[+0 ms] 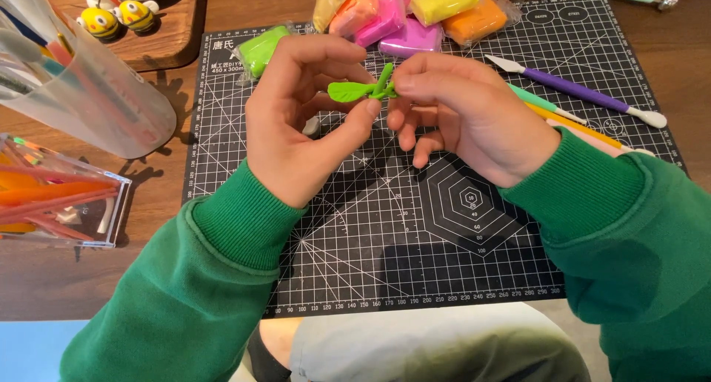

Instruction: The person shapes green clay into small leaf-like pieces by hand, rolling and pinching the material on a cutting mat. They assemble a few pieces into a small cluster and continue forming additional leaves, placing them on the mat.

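Both my hands meet above a black cutting mat (pixel 415 256) and pinch a small green clay piece (pixel 354 90) shaped like leaves on a stem. My left hand (pixel 300 123) holds the flat leaf end between thumb and fingers. The stem end, which sticks up, sits in the fingertips of my right hand (pixel 466 119). Green sleeves cover both arms.
Bagged clay blocks lie along the mat's far edge: green (pixel 261 50), pink (pixel 385 19), yellow (pixel 444 1), orange (pixel 474 23). Modelling tools, one purple-handled (pixel 585 95), rest at the right. A clear cup of tools (pixel 89 93) and a clear box (pixel 55 204) stand left.
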